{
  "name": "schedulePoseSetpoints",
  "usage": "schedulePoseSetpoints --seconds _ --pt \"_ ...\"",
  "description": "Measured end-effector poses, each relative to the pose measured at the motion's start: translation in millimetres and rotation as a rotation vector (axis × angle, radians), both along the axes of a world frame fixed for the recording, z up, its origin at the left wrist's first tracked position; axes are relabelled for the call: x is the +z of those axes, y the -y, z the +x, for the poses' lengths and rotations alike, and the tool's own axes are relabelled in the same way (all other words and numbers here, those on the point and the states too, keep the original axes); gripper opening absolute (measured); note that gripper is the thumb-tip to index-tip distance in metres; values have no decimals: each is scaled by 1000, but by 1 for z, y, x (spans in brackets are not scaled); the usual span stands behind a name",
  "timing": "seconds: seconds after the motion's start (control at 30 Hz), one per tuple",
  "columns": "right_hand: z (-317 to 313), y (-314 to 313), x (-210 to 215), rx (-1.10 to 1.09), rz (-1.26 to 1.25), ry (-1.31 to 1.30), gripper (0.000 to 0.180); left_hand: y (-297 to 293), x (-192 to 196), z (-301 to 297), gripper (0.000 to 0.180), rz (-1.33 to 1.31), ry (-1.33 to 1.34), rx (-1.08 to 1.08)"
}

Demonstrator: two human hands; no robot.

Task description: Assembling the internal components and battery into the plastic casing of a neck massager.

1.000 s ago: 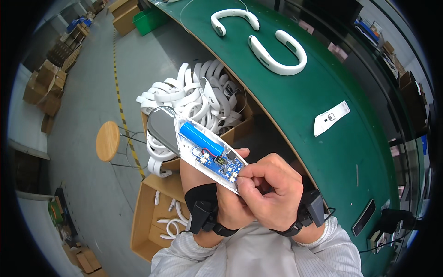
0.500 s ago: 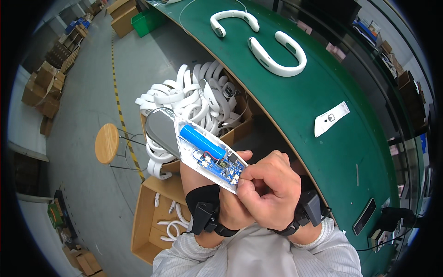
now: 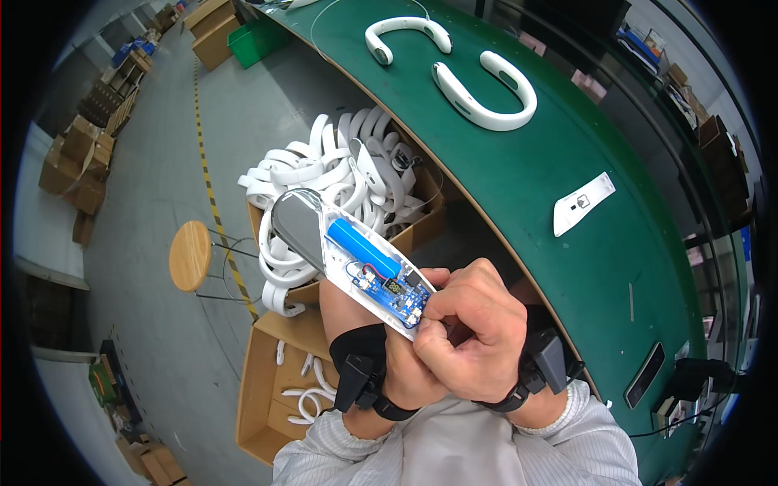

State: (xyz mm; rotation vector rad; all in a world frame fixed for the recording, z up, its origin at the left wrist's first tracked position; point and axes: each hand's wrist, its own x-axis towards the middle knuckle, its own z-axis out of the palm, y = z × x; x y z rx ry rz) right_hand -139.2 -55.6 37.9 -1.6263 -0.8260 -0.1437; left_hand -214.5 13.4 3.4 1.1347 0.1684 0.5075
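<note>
An opened white neckband device (image 3: 370, 303) tilts in front of me, its inside facing up. In it lie a blue cylindrical battery (image 3: 364, 249) and a blue circuit board (image 3: 395, 295) with thin red and blue wires; a glossy grey oval part (image 3: 298, 228) forms its far end. My left hand (image 3: 412, 371) holds the device from underneath, its fingers mostly hidden. Closed in a pinch, my right hand (image 3: 474, 328) touches the near end of the board; anything between its fingertips is hidden. On the bench to the right lies a white cover piece (image 3: 583, 204).
White neckbands (image 3: 496, 121) rest on the green bench (image 3: 600, 300), with a phone (image 3: 645, 376) near its right side. Beside the bench, a carton (image 3: 421, 231) overflows with white bands. Another carton (image 3: 258, 417) holds several white pieces. A round wooden stool (image 3: 190, 256) stands left.
The device has shifted slightly right and down in the picture, and the view has moved a little. Both hands keep nearly the same hold.
</note>
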Motion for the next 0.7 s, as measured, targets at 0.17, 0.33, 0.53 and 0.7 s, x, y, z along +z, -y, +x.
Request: schedulePoseSetpoints --seconds 0.17,0.33,0.53,0.7 --pt "1 1 1 23 0 -1 16 0 -2 -1 62 -69 -22 -41" --pt "2 5 2 11 -60 -25 16 -7 -13 0 71 328 85 -31" --pt "2 9 -4 -3 -88 39 17 -11 -12 0 69 493 11 29" --pt "-1 9 1 -17 -63 10 17 -6 -14 1 68 431 28 53"
